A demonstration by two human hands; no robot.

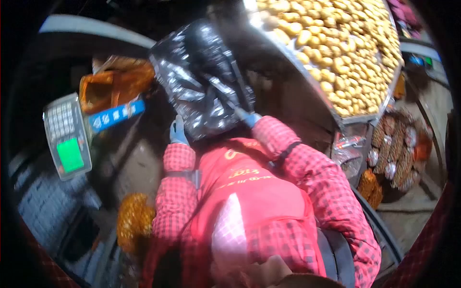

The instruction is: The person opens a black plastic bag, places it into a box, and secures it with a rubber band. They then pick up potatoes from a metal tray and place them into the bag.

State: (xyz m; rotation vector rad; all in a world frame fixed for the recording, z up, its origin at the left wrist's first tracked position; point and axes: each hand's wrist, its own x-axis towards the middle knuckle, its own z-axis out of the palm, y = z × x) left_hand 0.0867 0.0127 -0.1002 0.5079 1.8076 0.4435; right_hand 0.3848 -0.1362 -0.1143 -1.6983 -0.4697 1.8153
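Observation:
A shiny black plastic bag [201, 79] spreads out in front of my body, creased and catching the light. My left hand [178, 132], in a blue-grey glove, grips its near left edge. At the near right edge my right hand [248, 116], gloved alike, is closed on the bag, its fingers partly blurred. What lies beneath the bag is hidden. To the right, many yellow potatoes [350, 53] fill a wide metal tray [357, 120].
On the left are a weighing scale [61, 120] with a green display, a blue box with white lettering [116, 115] and an orange bag [98, 91]. Orange net sacks [134, 223] stand low left. Filled net bags [394, 149] lie beyond the tray at right.

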